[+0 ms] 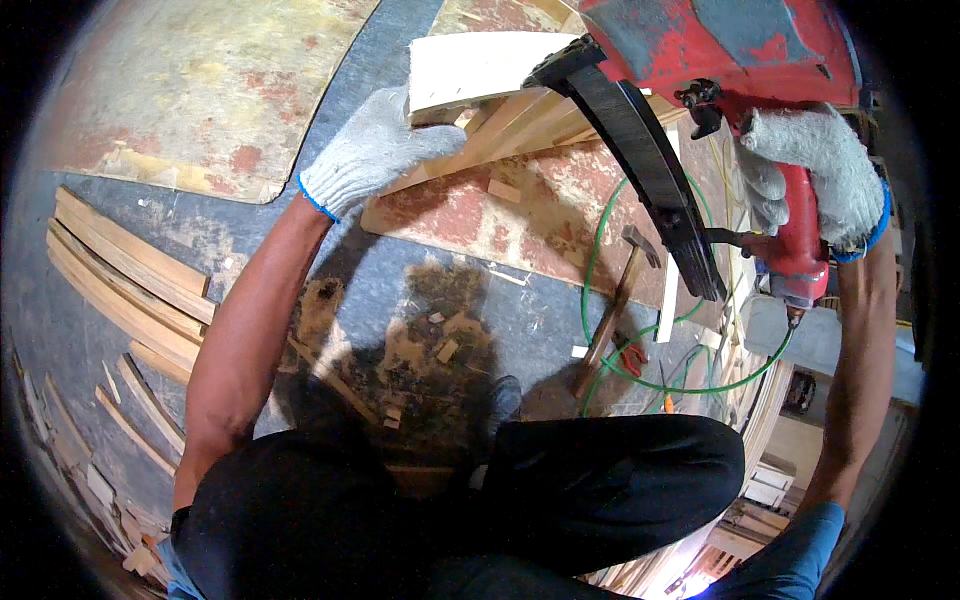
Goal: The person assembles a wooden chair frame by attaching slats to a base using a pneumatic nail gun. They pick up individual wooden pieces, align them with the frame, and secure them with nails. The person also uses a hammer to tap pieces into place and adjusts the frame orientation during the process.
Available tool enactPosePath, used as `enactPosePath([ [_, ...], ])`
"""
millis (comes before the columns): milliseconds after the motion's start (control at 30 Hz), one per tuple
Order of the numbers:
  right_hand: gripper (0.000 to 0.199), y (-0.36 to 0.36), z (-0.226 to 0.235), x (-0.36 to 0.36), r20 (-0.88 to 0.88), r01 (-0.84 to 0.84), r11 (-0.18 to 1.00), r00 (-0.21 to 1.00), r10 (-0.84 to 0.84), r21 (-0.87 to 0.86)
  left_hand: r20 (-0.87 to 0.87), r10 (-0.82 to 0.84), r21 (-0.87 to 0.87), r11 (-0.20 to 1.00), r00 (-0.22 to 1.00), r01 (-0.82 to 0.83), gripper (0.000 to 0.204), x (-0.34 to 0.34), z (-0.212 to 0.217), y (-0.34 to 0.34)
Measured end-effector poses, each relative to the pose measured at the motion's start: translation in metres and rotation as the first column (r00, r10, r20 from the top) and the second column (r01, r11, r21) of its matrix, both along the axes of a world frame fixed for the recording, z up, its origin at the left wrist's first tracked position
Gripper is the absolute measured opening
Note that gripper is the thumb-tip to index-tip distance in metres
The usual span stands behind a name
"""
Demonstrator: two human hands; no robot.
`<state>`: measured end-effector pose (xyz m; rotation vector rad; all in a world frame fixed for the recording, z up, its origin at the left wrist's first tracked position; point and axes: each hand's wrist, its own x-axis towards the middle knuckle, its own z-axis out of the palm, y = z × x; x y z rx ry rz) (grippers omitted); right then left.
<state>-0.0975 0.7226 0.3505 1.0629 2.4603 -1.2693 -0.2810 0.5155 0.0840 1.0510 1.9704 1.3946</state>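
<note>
My right hand (815,170), in a grey knit glove, is wrapped round the handle of a red nail gun (740,50) with a long black magazine. The gun's nose meets the right end of a white-faced curved wooden piece (480,65). At that piece's left end, my gloved left hand (370,150) grips the edge, thumb reaching out along the underside. Brown wooden slats (530,125) lie beneath the white face and extend right behind the magazine. A thin green air hose (590,275) loops below the gun.
A hammer (612,310) and red-handled pliers (630,358) lie on the floor by the hose. Worn plywood sheets (200,100) cover parts of the grey floor. Curved wooden strips (135,275) are stacked at left, with offcuts and sawdust around. More timber lies at lower right.
</note>
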Motion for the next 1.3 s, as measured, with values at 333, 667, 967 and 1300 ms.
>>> enactPosePath([
  [333,0.032,-0.018,0.012,0.014,0.059,-0.034,0.991,0.998,0.026,0.129,0.034,-0.096,-0.054,0.994,0.995,0.098,0.049,0.001,-0.002,0.015],
  [667,0.016,-0.013,-0.03,0.095,0.084,-0.064,0.963,0.996,0.043,0.263,0.217,-0.176,0.176,0.975,0.96,0.139,0.055,-0.037,0.006,-0.022],
  [967,0.028,-0.023,-0.157,0.164,0.223,0.227,0.961,0.956,-0.19,-0.156,0.109,-0.028,0.012,1.0,0.994,0.027,0.048,-0.06,0.02,-0.061],
  [1300,0.019,-0.011,-0.271,0.215,0.094,0.113,0.952,0.992,-0.089,-0.285,-0.26,0.176,0.033,0.984,0.949,-0.174,0.075,-0.057,0.09,-0.109],
])
